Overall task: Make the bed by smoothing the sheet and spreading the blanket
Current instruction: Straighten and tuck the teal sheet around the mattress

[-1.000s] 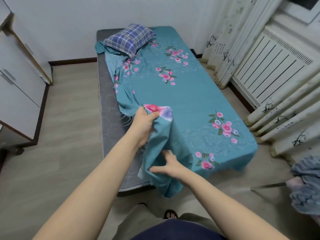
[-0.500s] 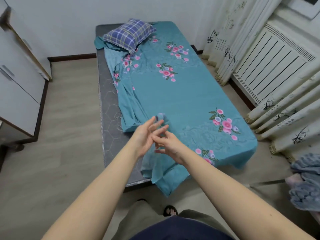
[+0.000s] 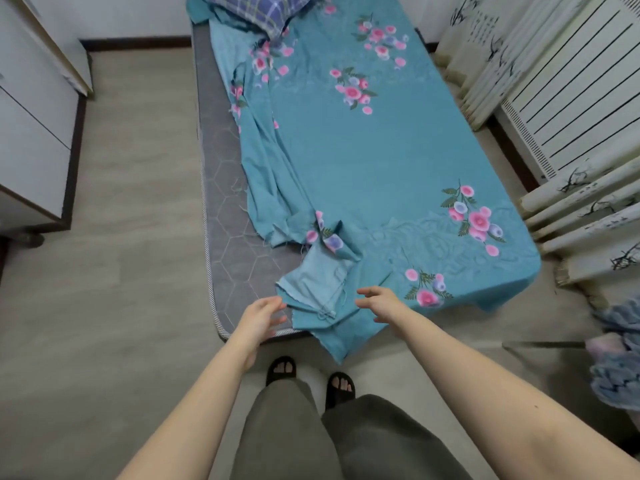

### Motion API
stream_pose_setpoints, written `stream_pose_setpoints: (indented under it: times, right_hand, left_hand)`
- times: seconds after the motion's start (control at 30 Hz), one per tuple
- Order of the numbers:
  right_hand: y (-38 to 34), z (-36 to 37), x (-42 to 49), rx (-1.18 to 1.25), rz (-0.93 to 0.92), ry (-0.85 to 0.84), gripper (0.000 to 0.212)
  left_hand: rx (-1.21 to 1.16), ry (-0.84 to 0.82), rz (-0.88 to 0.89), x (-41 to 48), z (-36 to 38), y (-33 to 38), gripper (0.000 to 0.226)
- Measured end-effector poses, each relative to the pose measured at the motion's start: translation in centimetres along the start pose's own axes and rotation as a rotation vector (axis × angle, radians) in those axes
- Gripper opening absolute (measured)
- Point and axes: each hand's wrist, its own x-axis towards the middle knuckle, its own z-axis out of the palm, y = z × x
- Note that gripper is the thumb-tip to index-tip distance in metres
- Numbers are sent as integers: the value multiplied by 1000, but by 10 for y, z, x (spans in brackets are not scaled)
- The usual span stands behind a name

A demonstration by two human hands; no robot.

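Observation:
A teal sheet with pink flowers (image 3: pixel 363 157) covers the right part of the bed; its left edge is bunched up, leaving a strip of grey mattress (image 3: pixel 225 216) bare. The sheet's near-left corner (image 3: pixel 318 289) lies folded over, pale underside up, at the foot of the bed. My left hand (image 3: pixel 258 318) hovers open just left of that corner. My right hand (image 3: pixel 381 303) hovers open just right of it. Neither hand holds the cloth. A blue plaid pillow (image 3: pixel 256 8) lies at the head. A grey-blue blanket (image 3: pixel 616 362) sits bunched at the right edge.
A white cabinet (image 3: pixel 31 133) stands to the left across a strip of wood floor. Patterned curtains (image 3: pixel 581 209) and a white radiator (image 3: pixel 568 98) line the right side, close to the bed. My sandalled feet (image 3: pixel 311 375) stand at the foot of the bed.
Both hands let go of the raised sheet corner, which dropped folded onto the foot of the bed. My hands moved apart and down, and the view tilted downward.

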Motion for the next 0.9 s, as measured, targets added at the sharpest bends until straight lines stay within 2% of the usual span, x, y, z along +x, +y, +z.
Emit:
stream_pose_setpoints:
  times: [0.1, 0.23, 0.47, 0.57, 0.67, 0.73, 0.9]
  right_hand:
    - [16, 16, 30, -30, 46, -28, 44]
    - [30, 45, 73, 67, 78, -68, 45]
    - [45, 93, 143, 152, 162, -111, 50]
    - [45, 108, 156, 217, 155, 15, 45]
    - [33, 114, 144, 216, -6, 168, 28]
    - [18, 113, 123, 192, -166, 177, 22]
    - [-19, 103, 48, 277, -481, 47, 14]
  left_hand:
    - [-6, -13, -79, 23, 0, -34, 31]
    - [-25, -25, -156, 59, 5, -64, 32]
    - [-47, -40, -181, 101, 11, -94, 29]
    - [-14, -13, -126, 108, 10, -101, 25]
    - [45, 16, -28, 108, 10, -100, 24]
    - [118, 3, 45, 106, 12, -95, 35]
    - [478, 1, 268, 103, 23, -65, 99]
